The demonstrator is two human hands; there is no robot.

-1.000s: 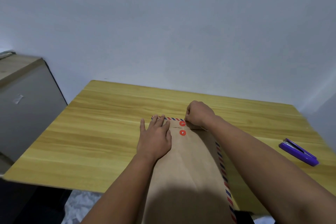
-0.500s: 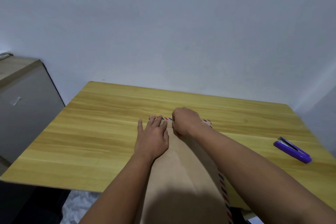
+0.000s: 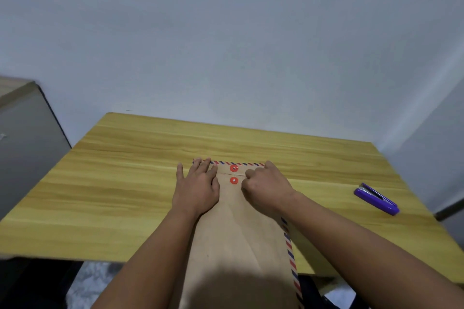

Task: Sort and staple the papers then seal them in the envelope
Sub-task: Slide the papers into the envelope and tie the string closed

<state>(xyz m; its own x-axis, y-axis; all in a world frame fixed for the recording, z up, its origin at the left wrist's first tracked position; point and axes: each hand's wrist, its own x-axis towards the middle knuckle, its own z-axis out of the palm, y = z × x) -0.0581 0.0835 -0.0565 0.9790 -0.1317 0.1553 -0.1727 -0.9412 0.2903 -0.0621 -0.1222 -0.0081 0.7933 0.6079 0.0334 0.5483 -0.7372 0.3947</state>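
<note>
The brown envelope (image 3: 236, 233) lay lengthwise on the wooden table (image 3: 130, 183), its near end hanging off the front edge toward the person and its flap end pointing at the wall. The flap was folded down, so the two red closure discs sat one above the other: the upper disc (image 3: 234, 168) on the flap, the lower disc (image 3: 234, 180) on the body just below it.

The left hand (image 3: 197, 189) was spread flat on the envelope beside the discs, fingers straight and reaching to the striped top edge; to my eye it was there as a weight, keeping the flap down and the envelope from sliding while the other hand worked. The right hand (image 3: 266, 189) was curled on the other side of the discs, fingertips drawn together as if pinching the thin closure string, though the string was too fine for me to be sure it was held. A faint line ran from the discs toward those fingers.

No loose papers showed anywhere, so I judged them already inside and the sealing step under way. The purple stapler (image 3: 376, 198) lay well apart, out by the right edge, set aside where it would not get in the way
</note>
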